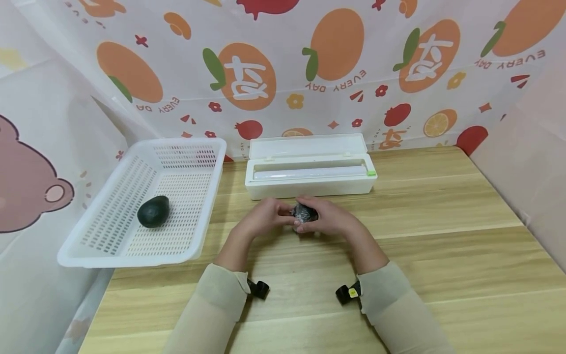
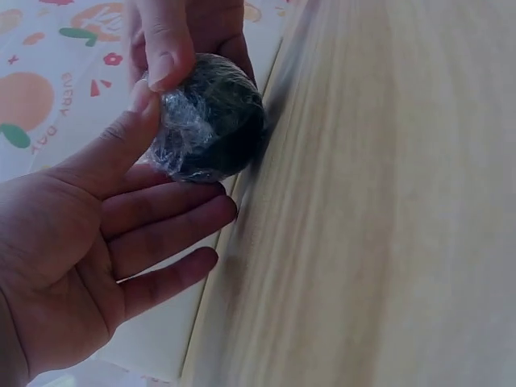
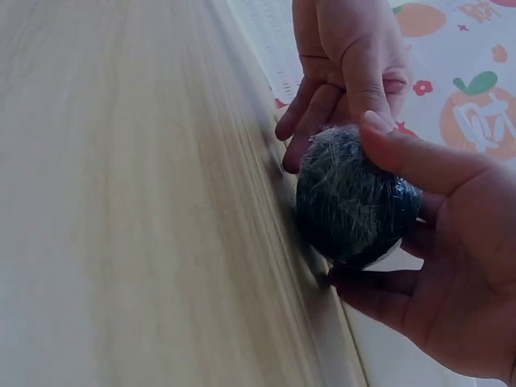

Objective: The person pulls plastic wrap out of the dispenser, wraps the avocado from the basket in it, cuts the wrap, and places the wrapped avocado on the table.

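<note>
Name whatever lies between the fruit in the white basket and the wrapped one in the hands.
In the head view: floor and right rim of the basket, bare wooden table, then the left hand, touching the wrapped fruit.

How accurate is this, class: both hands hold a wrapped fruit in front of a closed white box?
The box is open, not closed: the head view shows its lid tipped back. The left hand and right hand hold the wrapped fruit in front.

At the left edge of the pale wood-grain table (image 1: 442, 211) sits a white perforated plastic basket (image 1: 205, 196) holding a dark green oval fruit (image 1: 153, 212); toward the table's rear, a lidded white oblong box (image 1: 311, 188); behind the table, white fruit-printed cloth (image 1: 289, 73).
</note>
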Demonstrator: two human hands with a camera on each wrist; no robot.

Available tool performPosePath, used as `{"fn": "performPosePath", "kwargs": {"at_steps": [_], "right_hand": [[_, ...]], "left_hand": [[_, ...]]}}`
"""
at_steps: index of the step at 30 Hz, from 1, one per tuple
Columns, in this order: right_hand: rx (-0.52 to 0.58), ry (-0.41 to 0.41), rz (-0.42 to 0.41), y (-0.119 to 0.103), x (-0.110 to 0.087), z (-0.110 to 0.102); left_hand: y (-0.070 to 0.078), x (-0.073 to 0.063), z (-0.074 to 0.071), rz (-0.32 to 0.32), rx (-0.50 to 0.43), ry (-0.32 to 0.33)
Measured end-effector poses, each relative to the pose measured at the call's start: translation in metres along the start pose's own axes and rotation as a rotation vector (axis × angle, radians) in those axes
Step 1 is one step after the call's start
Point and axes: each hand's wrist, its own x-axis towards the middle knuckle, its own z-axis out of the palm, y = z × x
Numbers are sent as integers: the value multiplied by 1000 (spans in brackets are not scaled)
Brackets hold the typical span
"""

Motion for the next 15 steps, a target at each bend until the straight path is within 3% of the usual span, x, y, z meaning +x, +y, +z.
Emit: {"fn": "performPosePath", "kwargs": {"at_steps": [6, 15], "right_hand": [[77, -12, 9, 4, 1, 0], [225, -57, 37, 4, 4, -1]], "left_hand": [[-1, 0, -1, 32, 39, 13], [3, -3, -6, 43, 45, -28]]}}
